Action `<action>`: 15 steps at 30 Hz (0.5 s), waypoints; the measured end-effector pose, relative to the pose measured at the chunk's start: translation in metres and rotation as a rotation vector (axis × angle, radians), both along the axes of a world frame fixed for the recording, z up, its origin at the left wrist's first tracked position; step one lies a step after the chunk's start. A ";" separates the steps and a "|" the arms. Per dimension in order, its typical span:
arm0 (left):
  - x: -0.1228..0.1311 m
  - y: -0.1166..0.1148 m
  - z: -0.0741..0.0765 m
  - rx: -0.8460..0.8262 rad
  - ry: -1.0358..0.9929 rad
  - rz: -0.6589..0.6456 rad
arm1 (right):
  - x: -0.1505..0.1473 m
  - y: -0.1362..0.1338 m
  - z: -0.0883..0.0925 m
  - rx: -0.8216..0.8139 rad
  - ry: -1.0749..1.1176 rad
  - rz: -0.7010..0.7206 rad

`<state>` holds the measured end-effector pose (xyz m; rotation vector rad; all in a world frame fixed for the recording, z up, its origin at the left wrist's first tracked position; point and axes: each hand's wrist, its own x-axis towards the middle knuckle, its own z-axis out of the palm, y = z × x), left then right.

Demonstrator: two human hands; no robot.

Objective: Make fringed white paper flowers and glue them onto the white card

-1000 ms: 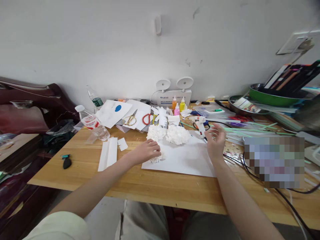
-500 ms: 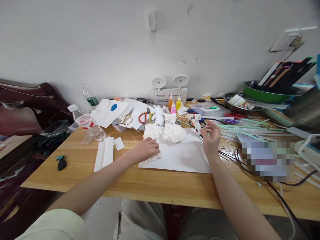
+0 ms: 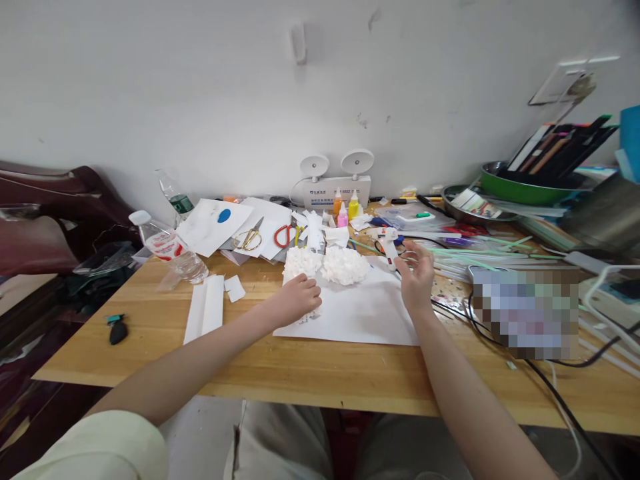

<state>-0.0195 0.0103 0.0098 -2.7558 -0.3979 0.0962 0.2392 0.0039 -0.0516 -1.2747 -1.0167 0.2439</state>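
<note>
My left hand (image 3: 299, 297) is closed over a small bit of white crumbly material (image 3: 314, 316) at the left of a white paper sheet (image 3: 360, 320); whatever its fingers grip is hidden. Just behind that hand sits a lumpy white cluster (image 3: 303, 262), with a second, rounder cluster (image 3: 345, 265) to its right. A white hot glue gun (image 3: 388, 248) with a blue trigger stands at the sheet's back right. Beside its handle is my right hand (image 3: 418, 273), thumb and fingers apart and curved, with nothing seen between them.
Gold scissors (image 3: 249, 237) and red-handled pliers (image 3: 283, 237) lie at the back among papers. Small paint bottles (image 3: 343, 215) stand before a white emergency light (image 3: 336, 191). Water bottles (image 3: 173, 247) are at left. Pale sticks (image 3: 480, 260), black cables (image 3: 475, 323) and a blurred phone (image 3: 523, 313) crowd the right.
The view has shifted slightly, moving everything a little leftward. My right hand stays beside the glue gun, and my left hand remains over the white material.
</note>
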 end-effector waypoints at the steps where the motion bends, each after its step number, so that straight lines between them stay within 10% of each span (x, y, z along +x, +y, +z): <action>1: 0.001 0.000 0.000 -0.001 0.002 0.001 | 0.000 0.000 0.001 0.002 0.002 0.004; 15: -0.017 -0.008 0.009 -0.317 -0.195 0.189 | -0.001 -0.001 0.003 0.010 0.032 0.053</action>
